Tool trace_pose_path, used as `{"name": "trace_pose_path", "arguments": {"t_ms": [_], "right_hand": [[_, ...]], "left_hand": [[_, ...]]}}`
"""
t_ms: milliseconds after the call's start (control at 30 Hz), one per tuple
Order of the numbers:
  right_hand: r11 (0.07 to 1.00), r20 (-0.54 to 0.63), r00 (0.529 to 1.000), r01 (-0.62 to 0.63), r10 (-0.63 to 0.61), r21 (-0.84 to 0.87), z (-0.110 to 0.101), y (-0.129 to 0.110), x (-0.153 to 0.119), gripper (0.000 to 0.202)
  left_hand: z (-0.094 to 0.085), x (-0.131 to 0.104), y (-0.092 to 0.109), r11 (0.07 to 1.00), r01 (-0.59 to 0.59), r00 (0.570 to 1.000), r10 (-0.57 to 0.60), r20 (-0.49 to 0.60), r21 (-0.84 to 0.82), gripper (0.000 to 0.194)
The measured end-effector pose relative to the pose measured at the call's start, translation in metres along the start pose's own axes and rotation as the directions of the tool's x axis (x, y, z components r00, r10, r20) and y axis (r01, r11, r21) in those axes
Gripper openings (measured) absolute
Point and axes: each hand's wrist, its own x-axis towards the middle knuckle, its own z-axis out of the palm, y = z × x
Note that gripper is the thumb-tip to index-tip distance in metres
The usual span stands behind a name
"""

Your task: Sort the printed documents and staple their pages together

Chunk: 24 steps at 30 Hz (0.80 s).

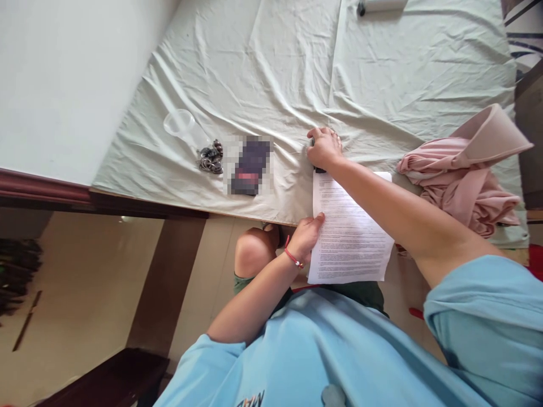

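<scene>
Printed sheets of paper [352,237] lie partly over the table's near edge, their lower part above my lap. My left hand [309,234] grips their left edge, thumb on top and fingers underneath. At the top left corner of the sheets my right hand [326,148] is closed over a small black stapler [319,169], pressed down against the table. Most of the stapler is hidden under the fingers and palm. Whether the sheets are several or few I cannot tell.
A pale cloth covers the table [271,73]. Left of my hands are a blurred-out dark phone-like item [250,167], a bunch of keys [211,157] and a clear plastic cup [182,125]. Pink fabric [470,181] lies at right; a white object [384,5] is at the far edge.
</scene>
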Motion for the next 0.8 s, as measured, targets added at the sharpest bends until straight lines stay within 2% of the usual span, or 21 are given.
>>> {"name": "trace_pose_path", "arguments": {"t_ms": [200,333,500,633,800], "right_hand": [[1.0,-0.036,0.999,0.016,-0.016,-0.006,-0.001,-0.001,-0.013,0.049],[1.0,-0.018,1.0,0.014,-0.014,-0.025,-0.003,-0.002,-0.016,0.051],[1.0,-0.036,0.999,0.008,-0.008,0.002,0.0,0.0,-0.011,0.048],[1.0,-0.072,0.997,-0.023,0.022,-0.013,0.003,0.008,0.007,0.045],[1.0,-0.129,0.992,0.001,-0.003,-0.015,0.001,0.026,0.052,0.028]], "left_hand": [[0.005,-0.003,0.001,0.998,0.044,0.999,-0.044,0.006,-0.05,0.04],[0.004,-0.003,-0.002,0.998,0.017,0.999,-0.015,0.037,-0.056,0.045],[-0.004,0.0,-0.008,0.999,-0.035,0.997,0.034,0.065,0.012,0.052],[-0.011,-0.002,-0.011,0.997,-0.037,0.997,0.032,0.075,0.067,0.059],[-0.019,-0.012,-0.014,0.997,-0.035,0.994,0.027,0.107,0.074,0.068]]}}
